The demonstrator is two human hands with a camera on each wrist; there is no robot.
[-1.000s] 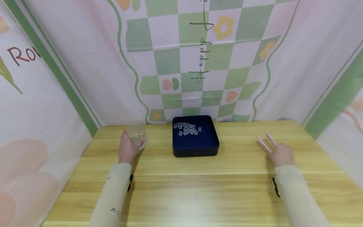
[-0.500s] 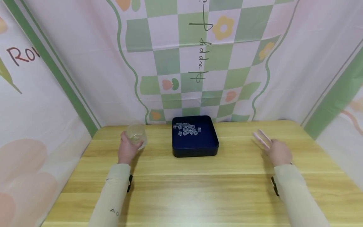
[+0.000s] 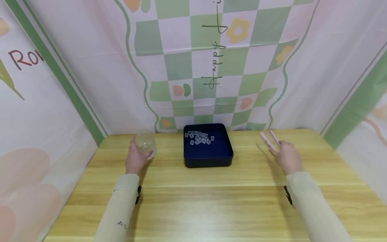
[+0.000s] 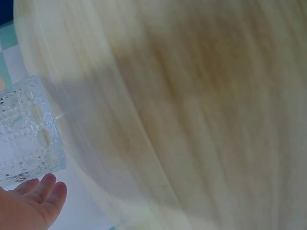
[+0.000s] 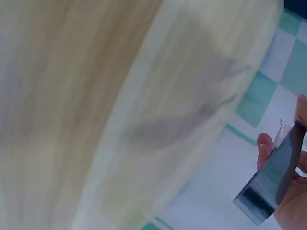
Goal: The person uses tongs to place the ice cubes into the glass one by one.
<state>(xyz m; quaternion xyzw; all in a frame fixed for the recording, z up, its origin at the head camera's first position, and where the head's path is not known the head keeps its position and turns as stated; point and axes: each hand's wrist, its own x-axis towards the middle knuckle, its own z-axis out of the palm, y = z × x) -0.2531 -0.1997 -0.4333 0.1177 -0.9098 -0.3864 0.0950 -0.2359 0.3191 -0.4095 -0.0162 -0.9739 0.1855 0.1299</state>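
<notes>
My left hand [image 3: 135,160] is wrapped round a clear drinking glass [image 3: 146,144] at the left of the table. In the left wrist view the textured wall of the glass [image 4: 29,132] shows, with fingertips [image 4: 48,191] against its side. Over on the right, my right hand [image 3: 288,157] grips a pair of tongs [image 3: 266,141] with pale pink tips, which point away from me and are spread apart. Their shiny metal bend [image 5: 268,182] sticks out of the hand in the right wrist view. Several clear cubes [image 3: 202,138] lie in a dark blue square tray [image 3: 208,162] between the hands.
The wooden table [image 3: 208,201] runs back to a hanging cloth [image 3: 178,67] with green and white checks, close behind the tray. More cloth hangs at both sides.
My right hand has lifted the tongs and moved left and forward, toward the tray. The left hand, the glass and the tray have stayed in place.
</notes>
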